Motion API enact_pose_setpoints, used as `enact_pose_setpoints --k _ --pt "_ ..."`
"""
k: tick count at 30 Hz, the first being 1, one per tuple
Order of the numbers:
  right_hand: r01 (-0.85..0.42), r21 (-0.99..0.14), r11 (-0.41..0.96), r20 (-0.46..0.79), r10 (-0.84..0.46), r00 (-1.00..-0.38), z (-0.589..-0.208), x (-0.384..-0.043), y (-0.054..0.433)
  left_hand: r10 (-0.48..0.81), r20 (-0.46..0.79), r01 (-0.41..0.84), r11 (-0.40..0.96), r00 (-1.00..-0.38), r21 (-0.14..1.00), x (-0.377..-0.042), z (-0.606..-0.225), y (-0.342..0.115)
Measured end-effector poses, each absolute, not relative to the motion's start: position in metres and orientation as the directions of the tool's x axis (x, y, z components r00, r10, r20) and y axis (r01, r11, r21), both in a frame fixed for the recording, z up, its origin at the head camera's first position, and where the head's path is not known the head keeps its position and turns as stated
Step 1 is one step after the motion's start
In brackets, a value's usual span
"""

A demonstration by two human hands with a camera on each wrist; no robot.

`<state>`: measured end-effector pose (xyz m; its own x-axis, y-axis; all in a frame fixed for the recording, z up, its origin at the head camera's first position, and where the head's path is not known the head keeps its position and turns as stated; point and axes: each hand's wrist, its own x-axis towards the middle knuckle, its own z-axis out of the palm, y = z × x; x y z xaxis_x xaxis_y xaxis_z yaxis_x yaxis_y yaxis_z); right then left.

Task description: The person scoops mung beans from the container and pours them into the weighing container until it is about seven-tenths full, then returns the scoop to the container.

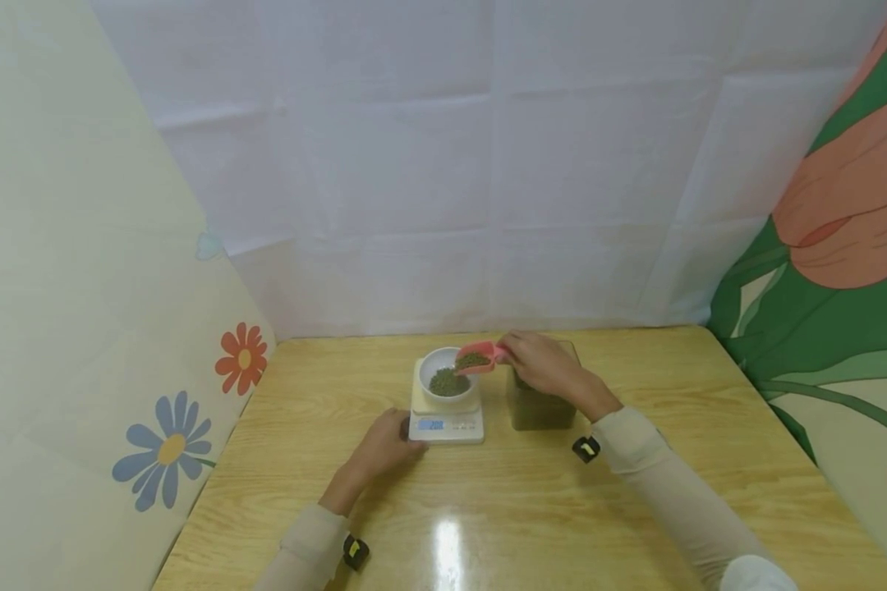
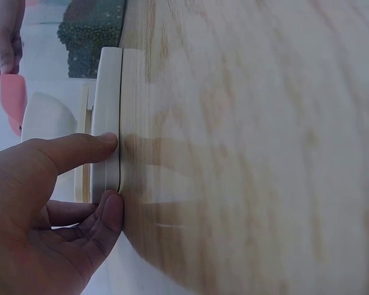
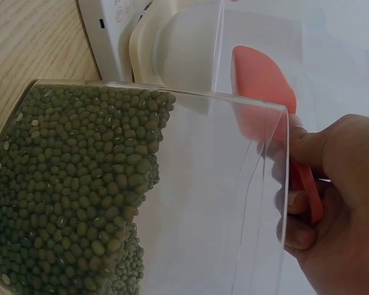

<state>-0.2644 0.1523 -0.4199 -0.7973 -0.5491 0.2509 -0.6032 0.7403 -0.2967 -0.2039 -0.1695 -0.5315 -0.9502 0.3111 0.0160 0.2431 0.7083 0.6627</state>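
Note:
My right hand [image 1: 543,361] grips the handle of a pink scoop [image 1: 477,359], tilted over the white bowl [image 1: 439,354] with mung beans in it. A pile of mung beans [image 1: 447,382] lies in the bowl. The bowl stands on a white kitchen scale [image 1: 467,433] with a lit display. At the scale's near left corner, my left hand [image 1: 387,443] holds its edge between thumb and fingers, as the left wrist view shows with the thumb [image 2: 104,140] on the front side. Beside the scale, under my right hand, is a clear container [image 3: 197,203] partly filled with mung beans [image 3: 74,184].
The wooden table [image 1: 488,501] runs up to a hanging white cloth [image 1: 414,205] at the back. Flower-patterned panels flank it, one at the left [image 1: 81,287] and one at the right [image 1: 843,246].

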Motion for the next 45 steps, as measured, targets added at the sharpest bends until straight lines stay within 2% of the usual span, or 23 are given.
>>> enact_pose_setpoints --k 17,24,45 --pt "-0.623 -0.265 0.736 0.265 -0.565 -0.781 -0.417 -0.264 0.151 0.33 0.041 0.277 0.713 -0.943 0.644 -0.206 -0.532 -0.169" --pt "-0.629 -0.247 0.737 0.272 -0.57 -0.775 -0.416 -0.264 0.151 0.319 0.021 0.253 0.709 -0.947 0.658 -0.205 -0.533 -0.168" --pt "-0.615 -0.24 0.751 0.213 -0.577 -0.788 -0.41 -0.263 0.149 0.31 0.02 0.244 0.705 -0.95 0.666 -0.204 -0.531 -0.168"
